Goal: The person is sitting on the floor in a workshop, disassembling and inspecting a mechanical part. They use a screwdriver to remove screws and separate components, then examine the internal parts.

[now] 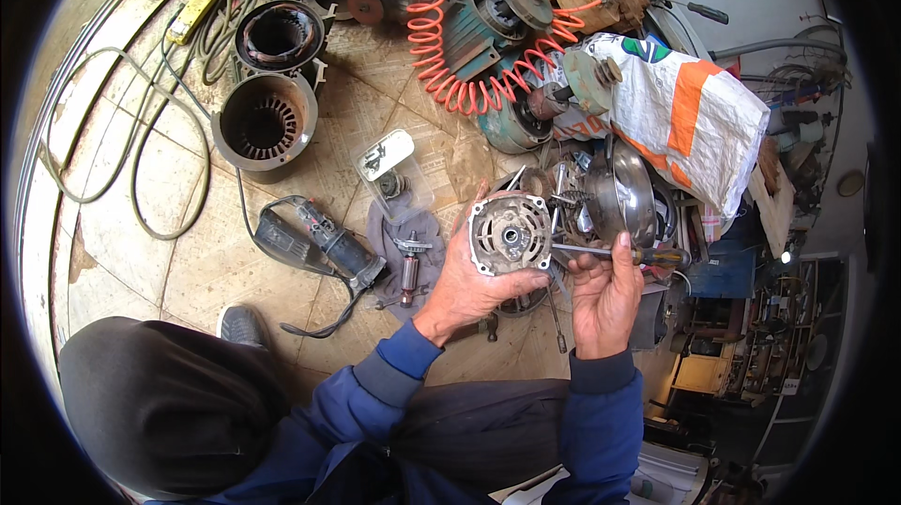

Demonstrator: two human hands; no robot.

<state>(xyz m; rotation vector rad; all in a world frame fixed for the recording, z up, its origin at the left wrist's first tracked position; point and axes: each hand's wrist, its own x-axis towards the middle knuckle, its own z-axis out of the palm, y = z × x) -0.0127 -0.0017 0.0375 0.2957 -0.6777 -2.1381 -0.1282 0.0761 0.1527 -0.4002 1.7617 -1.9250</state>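
My left hand [463, 284] grips a squarish grey metal motor end cover [511, 235] by its lower and left sides. Its slotted face and round central bore are turned up toward me. My right hand [608, 297] holds a screwdriver [660, 257] with a yellow and dark handle between thumb and fingers. The shaft points left and reaches the cover's right edge; whether the tip touches it I cannot tell. Left of my hands, a small motor armature [410, 272] lies on a grey cloth [383, 231], beside a clear plastic box [418, 188] with small parts.
A corded power tool body [324, 240] and a hollow motor stator housing [267, 125] sit on the tiled floor at left. A metal bowl [627, 193], a white and orange sack [713, 120] and a red coiled hose [434, 83] crowd the far side. A hammer [486, 327] lies below my hands.
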